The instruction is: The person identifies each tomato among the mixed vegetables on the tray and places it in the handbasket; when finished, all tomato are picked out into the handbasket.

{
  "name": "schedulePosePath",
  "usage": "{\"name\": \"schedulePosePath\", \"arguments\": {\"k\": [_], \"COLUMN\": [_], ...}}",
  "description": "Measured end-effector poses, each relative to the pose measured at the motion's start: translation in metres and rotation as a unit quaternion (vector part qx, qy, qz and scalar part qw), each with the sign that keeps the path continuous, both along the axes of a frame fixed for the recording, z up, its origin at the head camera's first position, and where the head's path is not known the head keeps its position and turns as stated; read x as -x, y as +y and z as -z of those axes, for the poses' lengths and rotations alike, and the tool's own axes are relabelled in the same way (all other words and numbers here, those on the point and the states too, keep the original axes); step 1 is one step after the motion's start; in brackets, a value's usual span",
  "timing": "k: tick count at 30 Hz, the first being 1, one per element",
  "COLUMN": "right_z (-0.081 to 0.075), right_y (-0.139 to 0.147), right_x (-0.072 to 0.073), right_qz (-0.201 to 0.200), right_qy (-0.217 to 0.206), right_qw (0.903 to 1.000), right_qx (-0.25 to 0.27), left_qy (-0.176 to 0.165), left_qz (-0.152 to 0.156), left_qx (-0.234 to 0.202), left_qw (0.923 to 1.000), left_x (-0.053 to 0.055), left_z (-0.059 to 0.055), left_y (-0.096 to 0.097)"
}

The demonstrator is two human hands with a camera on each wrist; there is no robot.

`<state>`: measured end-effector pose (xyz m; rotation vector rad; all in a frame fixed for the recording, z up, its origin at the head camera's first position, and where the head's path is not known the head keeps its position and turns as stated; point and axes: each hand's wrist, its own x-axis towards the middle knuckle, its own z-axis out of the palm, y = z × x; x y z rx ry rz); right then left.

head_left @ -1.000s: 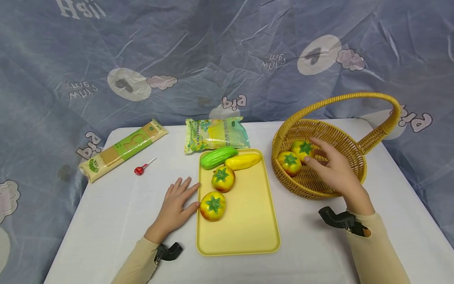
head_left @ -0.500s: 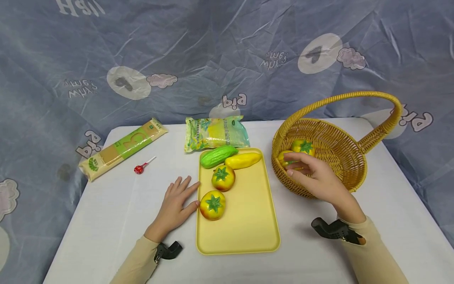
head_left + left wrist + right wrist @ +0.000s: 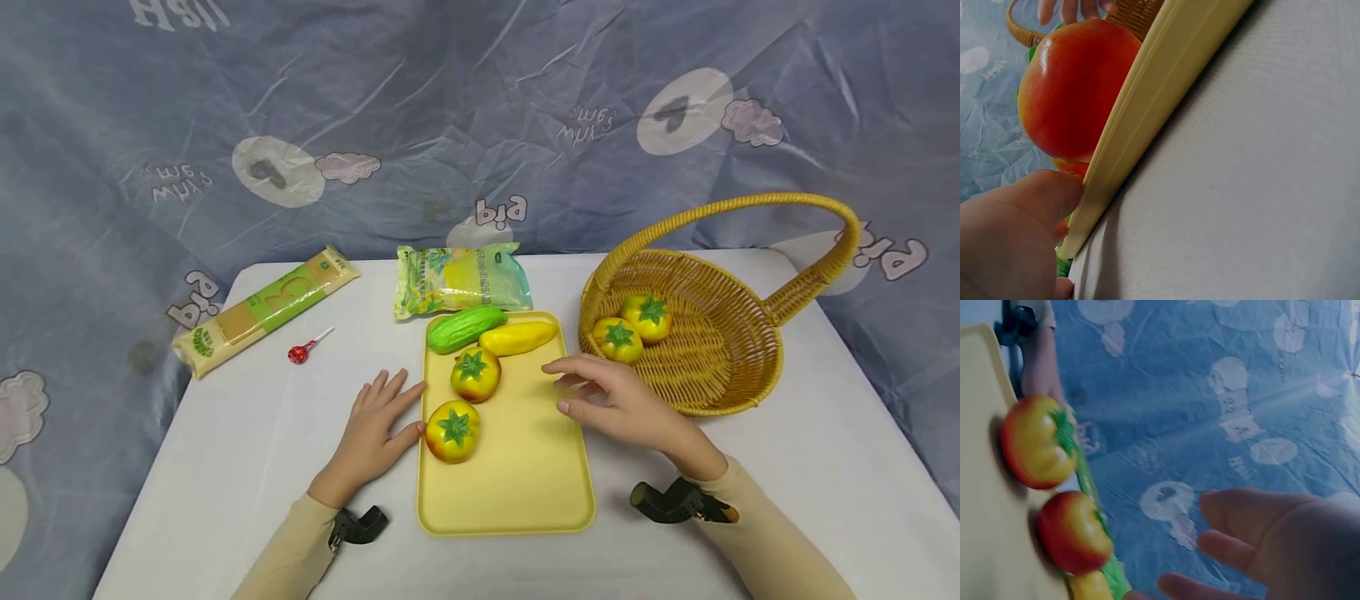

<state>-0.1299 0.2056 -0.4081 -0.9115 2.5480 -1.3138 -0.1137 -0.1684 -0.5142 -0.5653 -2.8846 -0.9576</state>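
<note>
My left hand lies with spread fingers on the white cloth, index fingertip and thumb at the left rim of the yellow tray. Over the tray's right edge hovers my right hand, empty, fingers loosely bent. The tray bears two yellow-red toy tomatoes with green leaf tops, a nearer tomato beside my left thumb and a farther tomato. Behind them lie a ribbed green toy vegetable and a long yellow one. Inside the wicker basket sit two similar tomatoes, one in front and one behind.
A green-yellow packet stands behind the tray. At the back left lies a long beige-green noodle-like pack, with a red lollipop in front of it. The basket's tall handle arches up at the right. A printed grey-blue curtain hangs behind.
My right hand has left the tomato at the back of the basket and moved left, out over the tray's right edge. The left hand keeps its place.
</note>
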Motion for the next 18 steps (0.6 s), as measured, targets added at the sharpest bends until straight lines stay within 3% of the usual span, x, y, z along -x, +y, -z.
{"name": "schedulePosePath", "arguments": {"k": [8, 18], "right_z": [0.013, 0.020], "right_y": [-0.032, -0.064], "right_x": [0.001, -0.004], "right_qz": [-0.091, -0.142], "right_qy": [0.010, 0.017], "right_qw": [0.9958, 0.9890], "right_qx": [-0.005, -0.035], "left_qy": [0.001, 0.002], "left_qz": [0.002, 0.002], "left_qx": [-0.003, -0.001], "left_qw": [1.0000, 1.0000], "left_x": [0.000, 0.000], "left_z": [-0.001, -0.001], "left_y": [0.001, 0.000]}}
